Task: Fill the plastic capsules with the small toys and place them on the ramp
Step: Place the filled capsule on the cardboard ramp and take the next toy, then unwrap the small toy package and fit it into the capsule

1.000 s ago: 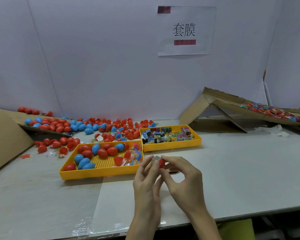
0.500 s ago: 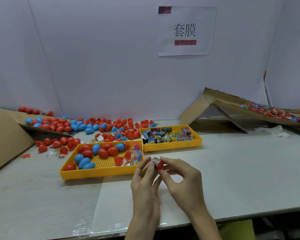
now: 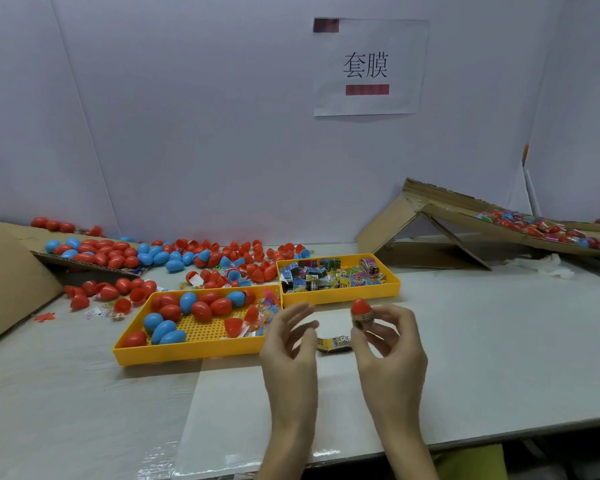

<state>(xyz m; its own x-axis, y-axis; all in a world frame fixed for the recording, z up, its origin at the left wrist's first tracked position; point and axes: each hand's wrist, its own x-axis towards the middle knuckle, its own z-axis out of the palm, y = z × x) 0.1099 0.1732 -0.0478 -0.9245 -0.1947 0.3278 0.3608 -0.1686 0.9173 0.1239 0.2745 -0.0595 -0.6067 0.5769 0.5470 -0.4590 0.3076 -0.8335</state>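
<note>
Now pinching small red egg-shaped plastic capsule (image 3: 361, 310), printed foil on lower part, between thumb and fingertips of right hand (image 3: 388, 344), raised above white tabletop (image 3: 499, 341). Just beside, left hand (image 3: 288, 341) with fingers loosely spread, holding nothing. Small printed toy packet (image 3: 335, 342) flat on tabletop between both hands. Beyond: yellow plastic tray (image 3: 187, 353) of red and blue capsules, second yellow tray (image 3: 340, 298) of toy packets. Far right, brown cardboard ramp (image 3: 447, 202) carrying wrapped capsules.

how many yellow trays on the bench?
2. The left tray holds red and blue capsules; the right tray, set farther back, holds wrapped toys. No others seem hidden.
</note>
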